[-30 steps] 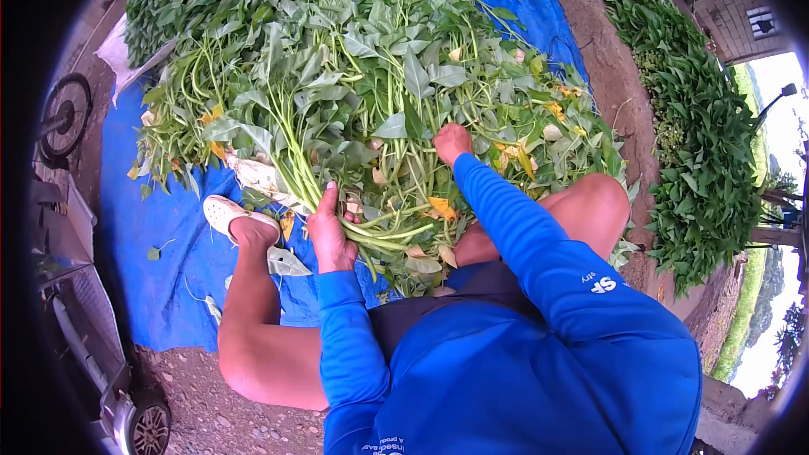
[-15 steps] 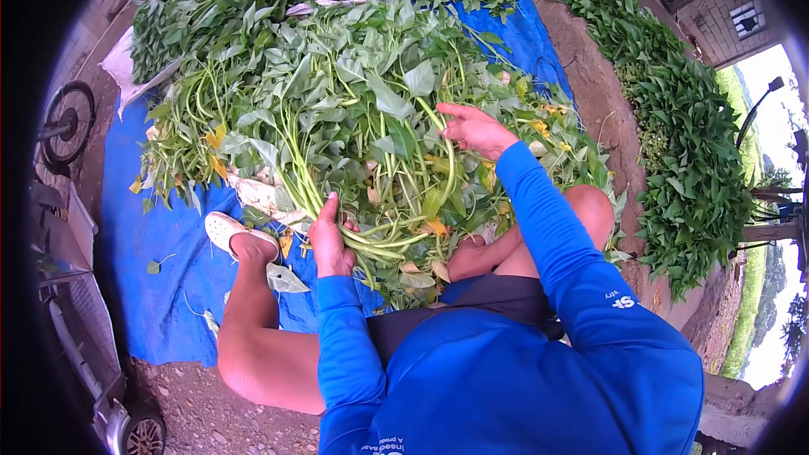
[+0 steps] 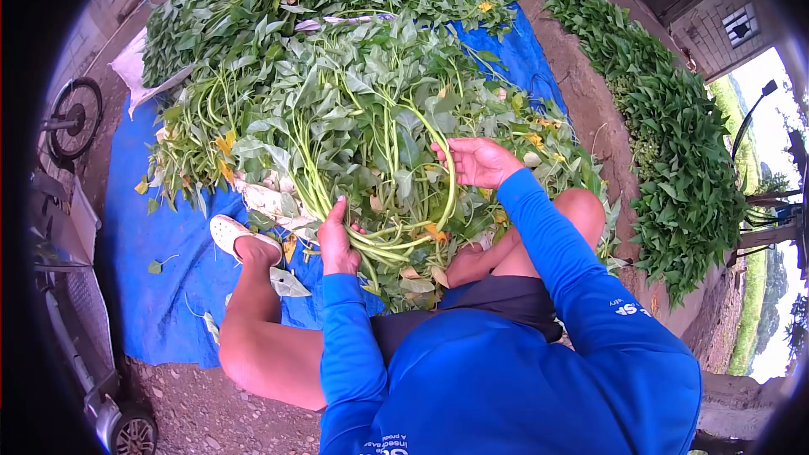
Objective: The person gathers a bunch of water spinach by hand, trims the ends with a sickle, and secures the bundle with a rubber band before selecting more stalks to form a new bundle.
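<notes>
My left hand [image 3: 338,240] is closed round a bunch of water spinach stems [image 3: 316,185], whose leafy tops fan out away from me. Its palm faces inward, and the cut ends curve to the right below it. My right hand [image 3: 479,162] has its thumb and forefinger on one long curved water spinach stem [image 3: 449,190], the other fingers loosely bent. That stem arches down to the lower ends by my left hand. Beneath both hands lies a broad heap of loose water spinach [image 3: 371,76] with some yellow leaves mixed in.
A blue tarp [image 3: 168,270] lies under the heap. More greens [image 3: 678,177] are banked along the right. A wheel [image 3: 76,122] and a metal-framed vehicle [image 3: 72,329] stand at the left. My left foot, in a pale clog [image 3: 229,238], rests on the tarp.
My right hand has moved slightly down and its fingers have closed from pointing outward onto the long stem. My left hand keeps its hold on the bunch. The view has shifted slightly.
</notes>
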`<state>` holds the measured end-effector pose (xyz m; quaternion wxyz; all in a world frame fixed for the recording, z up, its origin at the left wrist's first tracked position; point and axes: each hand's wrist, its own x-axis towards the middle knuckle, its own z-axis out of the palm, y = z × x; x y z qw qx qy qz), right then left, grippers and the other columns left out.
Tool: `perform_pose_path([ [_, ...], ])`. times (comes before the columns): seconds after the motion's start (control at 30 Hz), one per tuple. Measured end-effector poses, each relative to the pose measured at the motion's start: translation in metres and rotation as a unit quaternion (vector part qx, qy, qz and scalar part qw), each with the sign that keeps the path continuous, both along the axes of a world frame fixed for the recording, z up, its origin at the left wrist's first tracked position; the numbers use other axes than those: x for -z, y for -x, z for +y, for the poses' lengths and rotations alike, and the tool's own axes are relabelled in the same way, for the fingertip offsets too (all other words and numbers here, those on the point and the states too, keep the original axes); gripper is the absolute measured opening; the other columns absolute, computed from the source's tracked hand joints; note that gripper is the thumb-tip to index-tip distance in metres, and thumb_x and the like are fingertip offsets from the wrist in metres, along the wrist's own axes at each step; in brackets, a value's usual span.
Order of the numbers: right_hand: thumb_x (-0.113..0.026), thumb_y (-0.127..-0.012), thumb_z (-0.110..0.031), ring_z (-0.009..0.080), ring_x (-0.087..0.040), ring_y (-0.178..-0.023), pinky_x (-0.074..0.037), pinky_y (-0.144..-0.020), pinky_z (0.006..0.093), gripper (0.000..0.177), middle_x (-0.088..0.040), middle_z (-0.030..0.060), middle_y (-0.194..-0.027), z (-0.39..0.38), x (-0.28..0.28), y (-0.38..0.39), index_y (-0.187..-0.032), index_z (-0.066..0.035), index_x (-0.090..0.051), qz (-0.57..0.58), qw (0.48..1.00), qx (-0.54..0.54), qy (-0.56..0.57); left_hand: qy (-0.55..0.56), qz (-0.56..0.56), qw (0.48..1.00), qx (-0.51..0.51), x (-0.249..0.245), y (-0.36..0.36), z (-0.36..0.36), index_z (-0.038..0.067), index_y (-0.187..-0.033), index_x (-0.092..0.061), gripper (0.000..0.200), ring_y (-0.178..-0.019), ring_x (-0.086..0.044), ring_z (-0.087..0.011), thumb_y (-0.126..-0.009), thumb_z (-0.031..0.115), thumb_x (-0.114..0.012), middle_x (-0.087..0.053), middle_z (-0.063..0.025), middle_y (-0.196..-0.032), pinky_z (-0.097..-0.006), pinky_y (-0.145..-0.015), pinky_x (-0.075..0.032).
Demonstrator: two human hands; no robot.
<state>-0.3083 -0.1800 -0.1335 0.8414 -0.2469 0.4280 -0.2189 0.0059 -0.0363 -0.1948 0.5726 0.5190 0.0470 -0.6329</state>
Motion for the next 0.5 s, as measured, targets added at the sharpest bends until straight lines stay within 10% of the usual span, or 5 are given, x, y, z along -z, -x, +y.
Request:
perform_pose_path([
  [0.27,-0.066,-0.105,-0.015,0.0122,-0.069,-0.086,-0.056,-0.073,0.0304,0.036,-0.076,0.0027,-0.101,0.023,-0.010,-0.025,-0.140,-0.007,-0.065,0.190,0.970,0.127,0.079,0.014,0.002,1.000,-0.013,0.012,-0.001,0.003,0.005,-0.102,-0.066,0.027,-0.053,-0.051,-0.0143,-0.099,0.029,-0.076,-0.057,-0.0026,-0.073,-0.0322,-0.048,-0.048],
  [0.37,-0.066,-0.103,-0.011,0.0127,-0.069,-0.088,-0.056,-0.072,0.0306,0.045,-0.077,0.0045,-0.104,0.027,-0.006,-0.022,-0.147,-0.005,-0.060,0.384,0.887,0.046,0.252,-0.011,-0.026,1.000,-0.001,-0.006,0.004,0.004,0.008,-0.107,-0.066,0.026,-0.056,-0.052,-0.0118,-0.102,0.033,-0.073,-0.059,-0.0011,-0.074,-0.0286,-0.049,-0.046],
  [0.5,-0.069,-0.100,-0.008,0.0137,-0.070,-0.093,-0.056,-0.075,0.0315,0.049,-0.078,0.0071,-0.111,0.022,-0.011,-0.007,-0.147,-0.003,-0.060,0.362,0.907,-0.004,0.216,-0.007,-0.032,0.999,-0.017,-0.002,0.007,0.001,0.003,-0.106,-0.066,0.037,-0.053,-0.052,-0.0155,-0.098,0.037,-0.078,-0.059,-0.0049,-0.076,-0.0332,-0.047,-0.049],
])
